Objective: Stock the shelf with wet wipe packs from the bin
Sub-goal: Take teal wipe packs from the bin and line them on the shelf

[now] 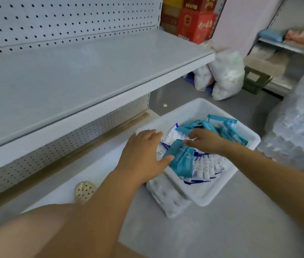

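Both hands are reaching down into the white bin (203, 197), so the task is, by my judgement, sitting at its very start: the shelf (73, 75), up and to the left of the hands and well apart from them, is showing no wet wipe packs on the part in view. The left hand (143, 155) is lying over the bin's near-left rim with its fingers fairly straight and its thumb touching a teal pack (181, 162) that is standing tilted just to its right. The right hand (206, 141) is hovering just beyond that pack with its fingers curled toward the pack's top edge; whether it is pinching the pack or only brushing it I cannot tell. The two hands are sitting near each other without touching, the teal pack between them. Beyond the right hand more teal packs (225, 127) are piling against the bin's far wall, and below its wrist white-and-blue packs (205, 167) are lying fanned in a row. Everything is left to do: lifting packs out, carrying them up-left and lining them on the shelf, probably many times over, since the bin is looking well filled.
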A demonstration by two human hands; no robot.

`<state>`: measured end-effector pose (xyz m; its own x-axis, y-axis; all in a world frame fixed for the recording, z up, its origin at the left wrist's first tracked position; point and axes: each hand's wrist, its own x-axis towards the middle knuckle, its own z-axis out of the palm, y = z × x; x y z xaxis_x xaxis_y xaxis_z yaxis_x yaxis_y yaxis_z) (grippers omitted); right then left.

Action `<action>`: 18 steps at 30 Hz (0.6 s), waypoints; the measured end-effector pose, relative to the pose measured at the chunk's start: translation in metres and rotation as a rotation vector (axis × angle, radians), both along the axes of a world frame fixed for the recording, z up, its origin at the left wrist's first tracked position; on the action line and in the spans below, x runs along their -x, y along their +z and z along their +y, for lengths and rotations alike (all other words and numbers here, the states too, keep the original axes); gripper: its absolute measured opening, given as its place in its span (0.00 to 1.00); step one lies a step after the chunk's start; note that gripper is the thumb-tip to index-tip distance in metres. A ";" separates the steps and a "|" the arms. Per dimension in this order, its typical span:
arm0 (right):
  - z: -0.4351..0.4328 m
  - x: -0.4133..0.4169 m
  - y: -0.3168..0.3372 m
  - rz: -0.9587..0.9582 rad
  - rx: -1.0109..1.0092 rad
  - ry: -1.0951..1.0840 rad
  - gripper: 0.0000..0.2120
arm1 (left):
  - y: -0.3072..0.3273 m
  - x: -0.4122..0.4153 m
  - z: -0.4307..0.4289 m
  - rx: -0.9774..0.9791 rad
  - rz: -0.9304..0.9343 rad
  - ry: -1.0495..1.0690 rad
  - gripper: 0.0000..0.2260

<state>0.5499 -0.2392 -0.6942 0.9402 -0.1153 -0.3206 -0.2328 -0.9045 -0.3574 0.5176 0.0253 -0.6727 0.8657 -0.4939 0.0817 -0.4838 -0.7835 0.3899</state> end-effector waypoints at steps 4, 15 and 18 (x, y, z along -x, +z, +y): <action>-0.001 -0.011 -0.032 0.053 0.008 -0.053 0.28 | -0.024 -0.009 -0.016 -0.182 0.101 -0.031 0.39; -0.014 -0.012 -0.063 0.039 -0.192 -0.186 0.25 | -0.045 -0.023 -0.031 -0.405 0.283 -0.037 0.40; -0.014 -0.015 -0.060 0.063 -0.214 -0.165 0.22 | -0.046 -0.026 -0.031 -0.367 0.311 -0.026 0.40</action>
